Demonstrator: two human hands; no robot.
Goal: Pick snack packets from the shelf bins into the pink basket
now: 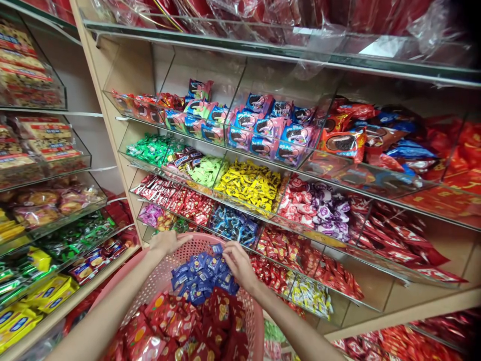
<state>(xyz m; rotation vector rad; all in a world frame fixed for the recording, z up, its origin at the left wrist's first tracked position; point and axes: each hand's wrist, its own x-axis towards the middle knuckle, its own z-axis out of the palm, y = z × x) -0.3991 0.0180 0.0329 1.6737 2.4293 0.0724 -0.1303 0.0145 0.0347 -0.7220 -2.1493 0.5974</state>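
Observation:
A pink perforated plastic basket (251, 306) stands below me, holding red-wrapped candies (176, 321) and a heap of blue-wrapped candies (203, 273). My left hand (167, 242) grips the basket's far rim, its thumb along the edge and the other fingers mostly hidden. Over the basket's far right side is my right hand (239, 263), fingers bent and pinched together. A single blue-wrapped candy (217, 248) shows at its fingertips, above the heap. Just past the rim lies a shelf bin of shiny blue-and-black wrapped candies (235, 224).
Tiered clear shelves rise ahead, with yellow candies (250, 183), green candies (152, 149), purple-and-white candies (330, 213) and packaged cookies (259, 125). A wooden side panel (112, 140) separates them from the left shelves, which hold yellow packs (52, 293). A glass shelf edge (263, 52) runs overhead.

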